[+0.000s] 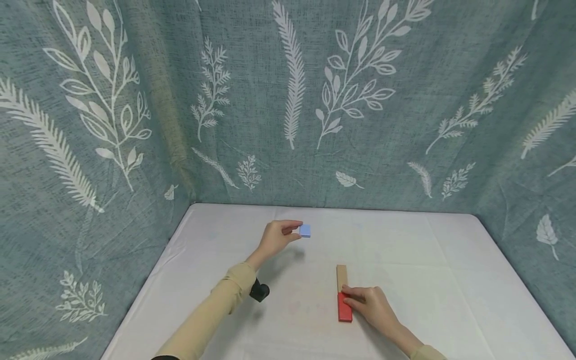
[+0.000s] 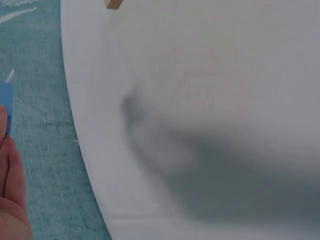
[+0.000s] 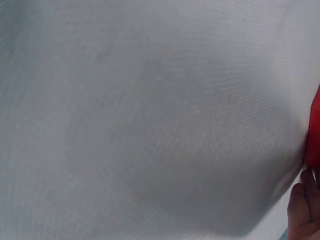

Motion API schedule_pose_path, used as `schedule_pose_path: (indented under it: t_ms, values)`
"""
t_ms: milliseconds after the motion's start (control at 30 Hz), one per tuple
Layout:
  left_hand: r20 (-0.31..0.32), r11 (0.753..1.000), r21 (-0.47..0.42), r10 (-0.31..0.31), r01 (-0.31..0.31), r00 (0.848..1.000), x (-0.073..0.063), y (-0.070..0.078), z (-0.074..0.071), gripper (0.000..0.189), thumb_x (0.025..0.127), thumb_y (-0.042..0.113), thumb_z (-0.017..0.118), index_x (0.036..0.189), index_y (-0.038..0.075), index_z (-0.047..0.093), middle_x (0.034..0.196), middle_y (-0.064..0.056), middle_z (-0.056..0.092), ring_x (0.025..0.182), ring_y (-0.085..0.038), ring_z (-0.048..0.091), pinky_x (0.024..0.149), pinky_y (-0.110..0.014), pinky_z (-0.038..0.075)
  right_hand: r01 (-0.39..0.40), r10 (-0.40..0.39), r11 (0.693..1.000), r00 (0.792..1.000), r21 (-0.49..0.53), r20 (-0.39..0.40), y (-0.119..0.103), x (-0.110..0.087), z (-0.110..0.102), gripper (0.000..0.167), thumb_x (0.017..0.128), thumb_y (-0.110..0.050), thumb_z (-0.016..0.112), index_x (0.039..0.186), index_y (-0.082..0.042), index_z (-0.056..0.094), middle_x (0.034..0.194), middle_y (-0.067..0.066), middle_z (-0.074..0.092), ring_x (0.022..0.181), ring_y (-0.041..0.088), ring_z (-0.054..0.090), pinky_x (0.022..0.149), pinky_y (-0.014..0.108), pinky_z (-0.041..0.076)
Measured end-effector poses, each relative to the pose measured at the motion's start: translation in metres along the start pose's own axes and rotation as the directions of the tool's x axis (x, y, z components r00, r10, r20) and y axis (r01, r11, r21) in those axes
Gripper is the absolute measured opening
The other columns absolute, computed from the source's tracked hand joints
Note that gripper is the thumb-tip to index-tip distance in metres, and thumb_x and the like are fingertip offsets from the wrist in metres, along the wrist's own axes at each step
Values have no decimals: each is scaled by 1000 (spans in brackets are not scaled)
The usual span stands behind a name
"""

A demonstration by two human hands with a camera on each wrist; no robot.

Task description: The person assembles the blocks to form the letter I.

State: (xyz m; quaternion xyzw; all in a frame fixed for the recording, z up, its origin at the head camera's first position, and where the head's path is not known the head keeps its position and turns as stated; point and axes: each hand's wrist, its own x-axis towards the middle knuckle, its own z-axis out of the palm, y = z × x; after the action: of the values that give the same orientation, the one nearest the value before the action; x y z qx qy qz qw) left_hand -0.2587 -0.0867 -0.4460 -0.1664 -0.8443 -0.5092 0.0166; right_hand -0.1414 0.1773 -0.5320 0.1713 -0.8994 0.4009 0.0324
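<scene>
My left hand [image 1: 275, 237] pinches a small blue block [image 1: 305, 230] between thumb and fingers, held above the far part of the table. In the left wrist view the same blue block [image 2: 6, 95] shows at the left edge, partly cut off. Closer in and to the right, my right hand [image 1: 375, 307] grips a red block [image 1: 344, 314] by its far right side. The red block lies end to end with a natural wood block [image 1: 342, 277], forming one straight strip. Only part of the red block [image 3: 313, 137] shows in the right wrist view.
A white cloth covers the table [image 1: 405, 260]. Behind it and at both sides hangs a green-blue curtain [image 1: 252, 100] with white leaf prints. A black device [image 1: 259, 291] is worn at the left wrist.
</scene>
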Motion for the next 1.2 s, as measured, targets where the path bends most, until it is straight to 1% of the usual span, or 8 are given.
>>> schedule_pose_path:
  t_ms: [33,133,333,600,800,900,1033,1200]
  values:
    - [2,1000,-2,-11,11,1000,1,1,3,33,81,2,71,114,0,68,115,-16,68,110,-27,64,94,-31,55,2,-2,1000,1000,-2,-1,0,0,0,28,77,-10,76,104,-2,73,106,10,72,99,25,69,79,28,60]
    - [-4,1000,-3,-16,16,1000,3,5,11,32,81,2,71,113,1,69,114,-15,69,109,-26,65,93,-30,55,8,-8,1000,1000,-8,-6,0,0,0,27,77,-10,76,103,-2,73,106,10,72,98,25,69,79,28,60]
    - [-10,1000,-4,12,-12,1000,6,11,27,32,81,3,72,113,1,69,116,-16,68,110,-27,65,94,-31,55,7,-7,1000,1000,-12,2,0,1,-1,28,77,-10,76,104,-2,73,106,10,72,98,25,69,79,29,60]
    - [-4,999,-21,44,-44,999,7,11,48,31,83,4,70,114,-1,68,117,-17,67,109,-28,64,93,-31,55,12,-12,1000,1000,-14,-6,0,1,-1,27,77,-10,76,103,-3,74,105,9,72,98,23,69,79,30,60]
    - [-13,998,-31,58,-59,998,9,13,60,30,83,2,70,112,-2,68,115,-18,68,108,-30,65,91,-31,56,22,-22,1000,1000,-1,-7,-1,1,-2,26,77,-9,76,102,-3,74,105,8,72,97,23,70,78,28,60]
    - [-20,999,-28,46,-47,999,10,13,64,30,82,2,70,112,-1,69,115,-17,68,107,-29,65,91,-32,56,27,-27,1000,1000,3,-6,0,1,-2,25,77,-9,75,102,-3,74,104,8,72,96,22,70,78,25,60]
    - [-13,999,-18,30,-31,999,10,14,69,30,83,3,70,113,-1,68,115,-16,68,108,-28,65,92,-33,56,27,-27,1000,1000,-3,-4,1,1,-2,25,78,-10,75,102,-3,74,104,8,73,96,21,70,77,22,60]
    - [-21,1000,-7,24,-24,999,11,11,75,30,83,3,70,113,0,69,115,-15,69,108,-27,65,91,-33,56,28,-28,1000,1000,0,1,2,1,-3,25,79,-10,74,103,-3,74,105,8,72,96,21,70,76,23,60]
